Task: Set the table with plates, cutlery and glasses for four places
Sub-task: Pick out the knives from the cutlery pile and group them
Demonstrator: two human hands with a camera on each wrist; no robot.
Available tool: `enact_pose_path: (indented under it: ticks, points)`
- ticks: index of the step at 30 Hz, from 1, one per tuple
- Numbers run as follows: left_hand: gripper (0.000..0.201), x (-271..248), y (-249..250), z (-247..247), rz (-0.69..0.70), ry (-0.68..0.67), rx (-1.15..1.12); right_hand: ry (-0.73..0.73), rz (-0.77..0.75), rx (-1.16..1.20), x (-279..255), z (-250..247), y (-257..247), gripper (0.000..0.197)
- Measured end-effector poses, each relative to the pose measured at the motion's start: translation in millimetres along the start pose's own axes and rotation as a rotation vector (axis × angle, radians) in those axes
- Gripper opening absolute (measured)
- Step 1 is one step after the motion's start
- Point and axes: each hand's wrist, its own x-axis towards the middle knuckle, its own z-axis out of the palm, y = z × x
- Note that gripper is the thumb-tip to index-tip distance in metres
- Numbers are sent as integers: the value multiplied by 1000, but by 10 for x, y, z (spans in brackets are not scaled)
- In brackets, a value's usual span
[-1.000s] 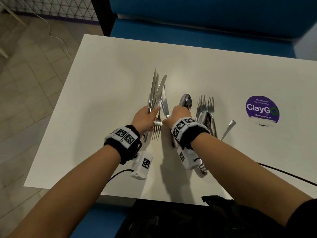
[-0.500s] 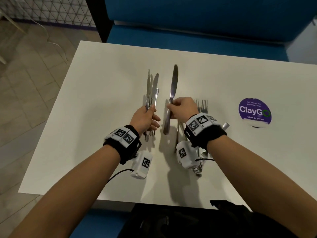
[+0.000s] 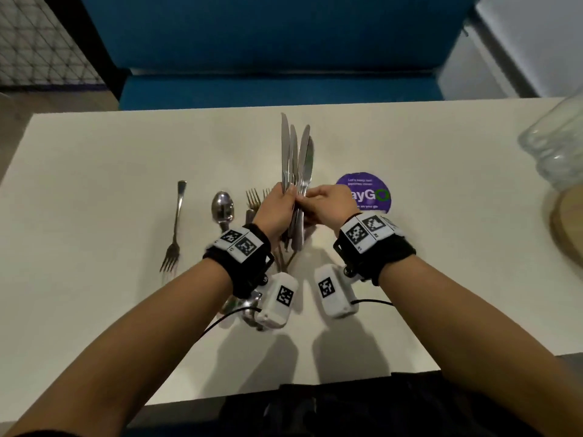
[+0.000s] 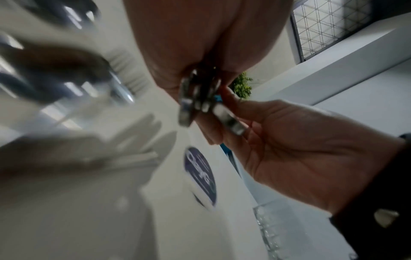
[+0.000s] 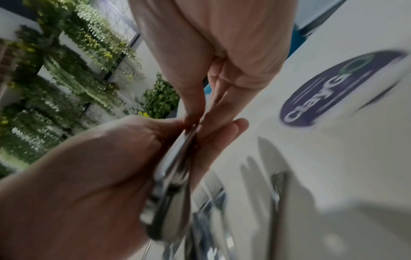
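Several table knives (image 3: 296,152) stand upright in a bundle over the middle of the white table (image 3: 94,171), blades pointing away from me. My left hand (image 3: 288,195) grips their handles (image 4: 193,98). My right hand (image 3: 304,200) pinches the rightmost knife (image 4: 229,119) against the bundle from the right. The right wrist view shows the handles (image 5: 173,167) inside the left fist, with the right fingertips (image 5: 193,116) on them. On the table to the left lie a single fork (image 3: 175,228), a spoon (image 3: 223,206) and more forks (image 3: 254,197), partly hidden by my left hand.
A round purple sticker (image 3: 375,192) is on the table just right of my hands. Glass jars (image 3: 555,143) and a wooden round (image 3: 568,225) stand at the right edge. A blue bench (image 3: 277,86) runs along the far side.
My right hand has brought its single knife over to the bundle in my left hand. Both hands have moved right, toward the sticker. A fork now lies alone on the table at the left.
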Motion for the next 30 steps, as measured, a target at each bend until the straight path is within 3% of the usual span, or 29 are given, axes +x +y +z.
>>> enact_pose_path:
  ticks: [6, 7, 9, 14, 19, 25, 30]
  points:
    - [24, 85, -43, 1253, -51, -82, -142, -126, 63, 142, -46, -1208, 329, 7]
    - [26, 88, -39, 1439, -56, -83, -157, -130, 65, 139, -47, -1365, 381, 13]
    - [28, 116, -46, 1760, -90, -84, -153, -108, 89, 134, -30, -1637, 482, 20]
    - [33, 220, -52, 2331, -153, -145, -79, -39, 148, 183, 98, -2208, 704, 13]
    - [26, 422, -127, 2803, -109, -188, 59, 54, 171, 211, 188, -2706, 949, 13]
    - [19, 590, -239, 3447, -189, -163, 133, 91, 235, 10, 344, -3281, 1259, 21]
    - [12, 711, -282, 3954, -263, -126, 151, 96, 289, -307, 604, -3883, 1432, 11]
